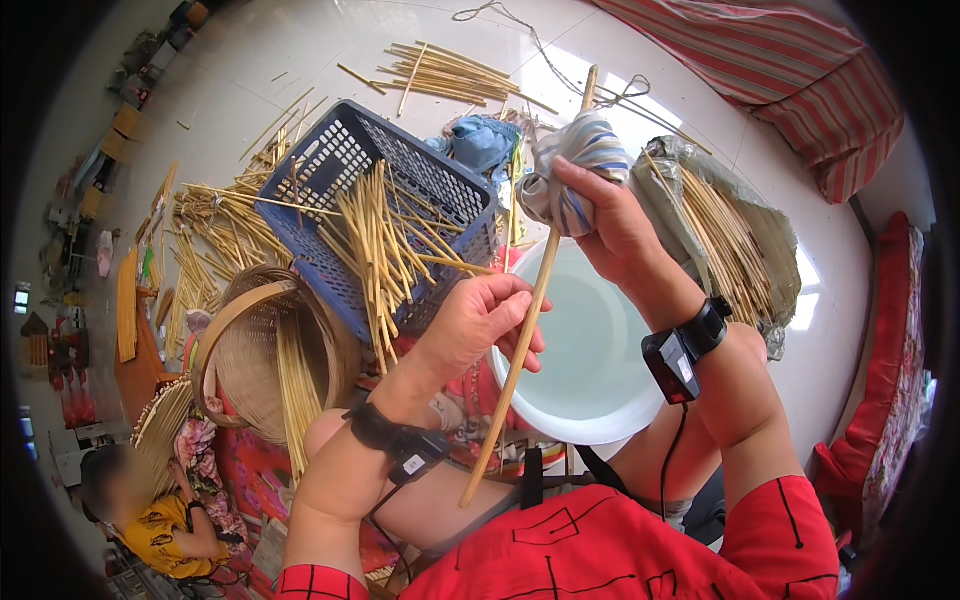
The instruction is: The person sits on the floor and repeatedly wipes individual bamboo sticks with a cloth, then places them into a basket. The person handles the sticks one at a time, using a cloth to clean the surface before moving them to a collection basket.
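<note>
A long, thin tan stick [507, 402] slants across in front of me, its lower end over my lap. My left hand [478, 318] pinches it around the middle, thumb and fingers curled about it. Higher up, my right hand [622, 222] is closed on a striped cloth [572, 180] bunched around the stick, whose top end sticks out above. The folds hide how tightly the cloth is wrapped. Below the stick stands a white basin [590, 340] of water, beneath my right wrist.
A dark blue plastic crate [318, 152] holds many sticks. Beside it is a round woven basket [250, 350]. A grey-green sack [745, 200] of sticks lies at right. More sticks [450, 75] and a blue cloth [482, 145] lie farther off. A person in yellow [170, 535] sits lower left.
</note>
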{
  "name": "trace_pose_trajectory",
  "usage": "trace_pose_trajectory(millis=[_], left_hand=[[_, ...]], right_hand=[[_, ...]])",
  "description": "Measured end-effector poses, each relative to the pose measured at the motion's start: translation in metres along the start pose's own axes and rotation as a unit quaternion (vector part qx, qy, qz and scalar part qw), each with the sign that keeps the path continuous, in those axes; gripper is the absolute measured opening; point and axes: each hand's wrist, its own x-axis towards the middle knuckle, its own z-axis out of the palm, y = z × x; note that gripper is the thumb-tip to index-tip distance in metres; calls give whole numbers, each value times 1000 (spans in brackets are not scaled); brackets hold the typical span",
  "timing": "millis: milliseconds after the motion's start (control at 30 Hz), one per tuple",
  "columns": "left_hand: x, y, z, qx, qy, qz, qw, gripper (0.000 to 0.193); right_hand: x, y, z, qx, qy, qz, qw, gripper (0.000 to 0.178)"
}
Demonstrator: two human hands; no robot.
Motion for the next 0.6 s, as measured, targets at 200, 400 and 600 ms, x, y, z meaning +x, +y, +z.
trace_pose_trajectory(millis=[200,400,600], left_hand=[[0,0,-1,15,6,-16,1000,28],[-1,-1,-2,29,3,-27,999,26],[-2,0,-1,20,-3,-32,999,24]], right_hand=[[-3,2,2,-18,-2,3,1000,34],[-2,6,1,-35,-2,7,999,33],[-1,7,-1,-30,-3,15,999,32]])
